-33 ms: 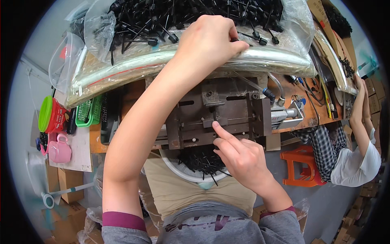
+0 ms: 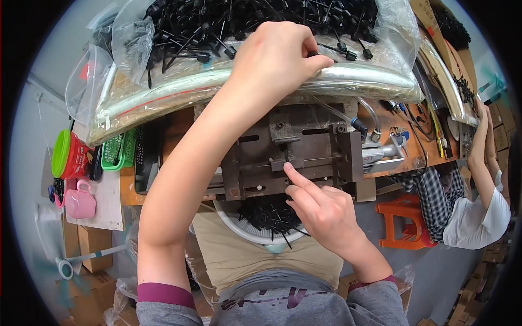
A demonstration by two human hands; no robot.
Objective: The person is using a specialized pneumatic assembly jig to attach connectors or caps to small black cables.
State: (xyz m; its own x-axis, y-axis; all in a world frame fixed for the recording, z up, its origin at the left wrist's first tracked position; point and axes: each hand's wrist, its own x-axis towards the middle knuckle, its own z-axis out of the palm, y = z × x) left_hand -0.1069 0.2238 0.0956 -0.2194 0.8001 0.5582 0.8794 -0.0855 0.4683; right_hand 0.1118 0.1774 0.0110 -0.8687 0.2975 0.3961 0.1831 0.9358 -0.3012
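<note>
My left hand (image 2: 274, 54) reaches over the plastic-wrapped edge of a tray (image 2: 179, 89) heaped with black stemmed parts (image 2: 255, 16). Its thumb and index finger pinch a small black stemmed part (image 2: 312, 54), mostly hidden by the fingers. My right hand (image 2: 323, 214) points its index finger at a small block in the middle of a dark metal fixture (image 2: 250, 163), with the tip touching it or just at it. The other right fingers curl loosely, and nothing shows in them. A thin black stem (image 2: 286, 154) stands in the fixture just beyond that fingertip.
Below the fixture, a white basket (image 2: 231, 228) holds more black parts. An air cylinder (image 2: 380, 155) with hoses sits to the right. A pink cup (image 2: 80, 202), green basket (image 2: 126, 149) and red tub (image 2: 73, 155) stand left. Another person (image 2: 473, 217) works at right beside an orange stool (image 2: 402, 209).
</note>
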